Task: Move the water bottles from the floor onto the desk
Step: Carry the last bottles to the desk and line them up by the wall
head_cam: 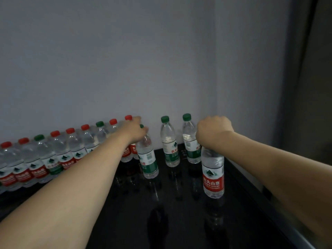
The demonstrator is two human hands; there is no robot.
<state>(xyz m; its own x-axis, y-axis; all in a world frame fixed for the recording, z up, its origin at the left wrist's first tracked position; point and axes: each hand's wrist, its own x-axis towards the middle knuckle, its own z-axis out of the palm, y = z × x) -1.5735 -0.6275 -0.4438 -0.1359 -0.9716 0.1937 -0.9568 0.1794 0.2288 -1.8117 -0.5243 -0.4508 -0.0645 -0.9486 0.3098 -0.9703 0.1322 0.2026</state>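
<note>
Glossy black desk (pixel 179 221) fills the lower half of the view, mirroring dim bottle shapes on its surface. At about 2 o'clock from the desk's middle, the right hand (pixel 213 131) is curled over the top of a red-label bottle (pixel 212 174), hiding its cap and neck entirely; the bottle stands upright with its base at the desk surface, though actual contact is hard to judge against the reflection. At about 11 o'clock the left hand (pixel 137 131) grips the neck of a green-label bottle (pixel 147 159), whose green cap peeps out between the fingers; this bottle tilts slightly. Between the two hands, near 12 o'clock, two green-capped bottles (pixel 169 146) stand upright close to the grey wall (pixel 107 60), the right one partly covered by the right hand. From 9 to 11 o'clock a row of bottles (pixel 53 155) with red and green caps lines the wall; the left forearm covers its near end, and the frame edge cuts off its far-left bottles. Light is low, so label print is mostly unreadable.
</note>
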